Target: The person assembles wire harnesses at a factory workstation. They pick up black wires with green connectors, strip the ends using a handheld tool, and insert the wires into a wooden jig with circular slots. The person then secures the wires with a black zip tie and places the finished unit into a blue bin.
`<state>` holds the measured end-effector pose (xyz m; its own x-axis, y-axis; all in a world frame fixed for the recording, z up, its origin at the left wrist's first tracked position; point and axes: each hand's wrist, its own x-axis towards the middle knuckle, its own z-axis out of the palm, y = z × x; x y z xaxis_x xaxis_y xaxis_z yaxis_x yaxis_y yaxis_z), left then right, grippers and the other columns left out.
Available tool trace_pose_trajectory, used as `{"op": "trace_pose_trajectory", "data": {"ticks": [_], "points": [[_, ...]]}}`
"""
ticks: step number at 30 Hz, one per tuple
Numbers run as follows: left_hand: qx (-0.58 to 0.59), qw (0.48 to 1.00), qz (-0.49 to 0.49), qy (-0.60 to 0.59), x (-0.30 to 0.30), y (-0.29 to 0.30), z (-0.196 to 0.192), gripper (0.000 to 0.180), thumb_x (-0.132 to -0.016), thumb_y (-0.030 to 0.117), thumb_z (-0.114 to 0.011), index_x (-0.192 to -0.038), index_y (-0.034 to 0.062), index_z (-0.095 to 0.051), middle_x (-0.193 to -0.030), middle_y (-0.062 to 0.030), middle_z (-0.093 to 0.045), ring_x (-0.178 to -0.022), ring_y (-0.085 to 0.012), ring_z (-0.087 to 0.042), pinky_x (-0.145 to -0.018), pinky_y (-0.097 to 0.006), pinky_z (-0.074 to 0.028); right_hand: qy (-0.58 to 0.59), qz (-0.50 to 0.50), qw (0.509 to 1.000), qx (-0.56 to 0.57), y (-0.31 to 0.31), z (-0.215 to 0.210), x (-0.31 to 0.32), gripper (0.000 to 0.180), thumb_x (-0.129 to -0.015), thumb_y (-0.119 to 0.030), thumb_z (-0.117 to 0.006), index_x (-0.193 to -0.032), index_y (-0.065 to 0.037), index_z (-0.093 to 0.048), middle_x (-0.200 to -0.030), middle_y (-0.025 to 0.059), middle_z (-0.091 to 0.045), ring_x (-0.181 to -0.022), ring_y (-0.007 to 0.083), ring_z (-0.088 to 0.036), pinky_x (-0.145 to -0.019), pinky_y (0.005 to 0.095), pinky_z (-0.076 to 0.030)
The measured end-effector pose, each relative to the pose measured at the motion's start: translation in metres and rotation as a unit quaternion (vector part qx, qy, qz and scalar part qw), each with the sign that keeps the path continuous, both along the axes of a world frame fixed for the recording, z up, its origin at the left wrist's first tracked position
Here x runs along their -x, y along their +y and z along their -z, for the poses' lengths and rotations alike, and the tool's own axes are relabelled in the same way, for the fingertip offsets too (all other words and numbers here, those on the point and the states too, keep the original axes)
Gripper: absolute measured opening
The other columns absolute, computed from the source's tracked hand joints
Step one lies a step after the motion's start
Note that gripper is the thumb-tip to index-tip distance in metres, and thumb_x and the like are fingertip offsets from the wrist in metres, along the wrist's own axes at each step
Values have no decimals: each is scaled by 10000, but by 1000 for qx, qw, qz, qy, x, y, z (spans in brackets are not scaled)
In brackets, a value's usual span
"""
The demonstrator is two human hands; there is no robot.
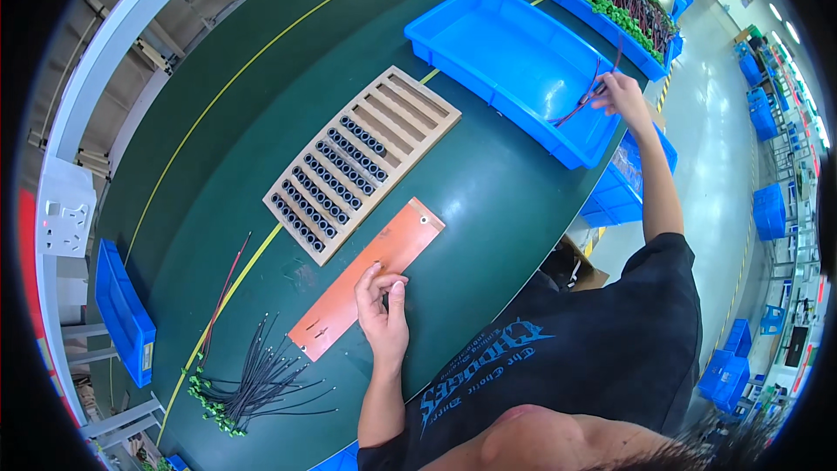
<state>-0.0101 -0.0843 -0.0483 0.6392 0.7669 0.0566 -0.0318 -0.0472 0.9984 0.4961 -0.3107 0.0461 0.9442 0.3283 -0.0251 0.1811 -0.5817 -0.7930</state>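
Observation:
My right hand [617,96] is closed on a thin dark red and black wire cable [571,113] above the right end of a large blue tray [523,92]. The cable's ends stick out on both sides of the fingers. My left hand [382,310] hovers over or rests on an orange strip-shaped board [349,283], its fingers loosely bent and apart, with nothing visible in them. Beyond the board stands a wooden rack [418,153] with slotted rows, several of them filled with black round parts [323,183].
At the lower left lie a bundle of black cables with green connectors [253,375] and one red cable [228,283]. Another blue tray [641,48] at the far right holds many dark cables with green ends. A blue bin [126,314] stands at the left edge; a wall socket [67,218] is nearby.

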Motion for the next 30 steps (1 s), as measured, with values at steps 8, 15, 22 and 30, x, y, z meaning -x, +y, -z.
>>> {"op": "trace_pose_trajectory", "data": {"ticks": [8, 15, 22, 30], "points": [[-42, 999, 4, 28, -2, -2, 2, 412, -999, 10, -626, -1386, 0, -482, -1043, -109, -682, -963, -157, -642, -893, -292, -502, -409, -275, 841, 223, 14, 20, -7, 266, -1005, -285, -587, -1045, -53, -712, -1060, 140, -719, -1020, 341, -684, -882, 460, -543], [-110, 993, -8, 52, -8, 0, -5, 249, -934, 8, -716, -1178, 2, -665, -978, -98, -709, -883, -168, -675, -825, -302, -544, -296, -158, 777, 533, 45, 11, 40, 234, -938, -299, -673, -942, -74, -736, -1080, 127, -693, -1054, 327, -669, -938, 514, -486], [-167, 984, 5, 66, -4, 0, 6, 226, -932, 22, -728, -1150, -15, -683, -1039, -92, -707, -916, -169, -678, -826, -301, -546, -332, -421, 844, 6, 203, 5, 168, 214, -944, -243, -689, -930, -31, -657, -947, 158, -675, -876, 387, -659, -763, 469, -532], [-425, 900, -38, 87, 41, 51, -38, 202, -845, -26, -722, -1042, 10, -696, -993, -126, -692, -914, -297, -670, -803, -373, -551, -341, -409, 842, -85, 279, 101, 196, 270, -898, -211, -773, -959, -1, -615, -842, 163, -605, -772, 349, -617, -696, 465, -497]]}}
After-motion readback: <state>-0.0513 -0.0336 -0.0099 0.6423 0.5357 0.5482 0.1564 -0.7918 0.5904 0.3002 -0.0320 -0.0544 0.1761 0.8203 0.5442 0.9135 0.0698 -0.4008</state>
